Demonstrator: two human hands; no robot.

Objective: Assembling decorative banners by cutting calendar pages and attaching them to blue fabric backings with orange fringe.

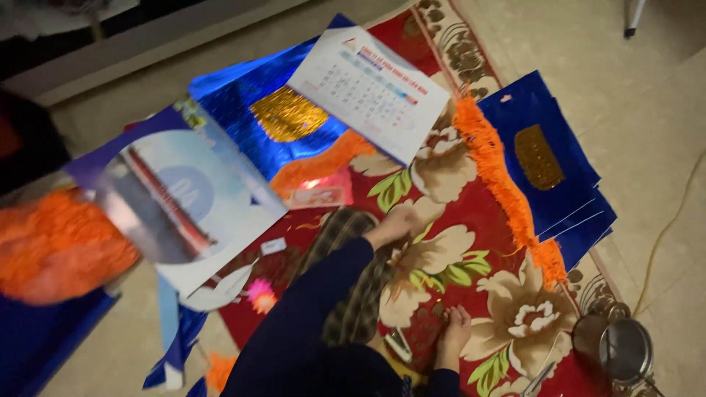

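Red floral rug (478, 220) is the landmark: the left hand (397, 220) rests curled near its middle on the pile, whether it grips anything I cannot tell, while the right hand (452, 331) lies loosely open at its near edge, just beside a small stapler (398, 344). Orange fringe (500, 184) trails along the rug's far side, touching the blue foil sheets (559, 184); I judge that keeping fringe flat against the foil edge before fastening would serve best.

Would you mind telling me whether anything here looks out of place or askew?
Mostly loose clutter: an orange fringe strip trails crookedly across the floral rug, a calendar page lies tilted over a blue foil sheet, and paper scraps sit by the left hand. Nothing looks spilled or broken.
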